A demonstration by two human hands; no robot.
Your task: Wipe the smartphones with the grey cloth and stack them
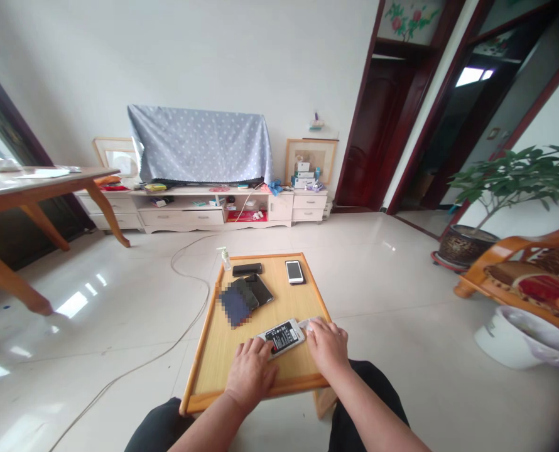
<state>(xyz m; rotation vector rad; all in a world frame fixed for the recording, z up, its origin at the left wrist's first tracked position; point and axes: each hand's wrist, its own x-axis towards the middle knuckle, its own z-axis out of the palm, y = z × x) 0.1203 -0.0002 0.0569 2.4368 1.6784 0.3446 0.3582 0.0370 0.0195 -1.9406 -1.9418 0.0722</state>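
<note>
A: The white slab-shaped phone with its back cover off, dark battery showing [284, 337]. Where does it sit?

B: Flat on the low square wooden table with a raised orange rim [199, 358], between both hands. The left hand [251, 371] lies palm down, fingers close together, fingertips on the phone's near left end. The right hand [325, 344] is palm down too, fingers curled narrow at the phone's right end, on a small white piece [308, 324] there. Whether it grips that piece, cannot tell.

A: Beyond the fingertips?

B: Two dark flat phones, overlapping [255, 290], past the left fingers. Further out, a black slim case [247, 269] and a white phone with a dark screen [294, 272]. A small clear pump bottle [224, 258] at the far left corner.

A: Off the table?

B: A white cable [185, 267] trails over the pale glossy floor tiles [119, 301], well left of the left hand.
</note>
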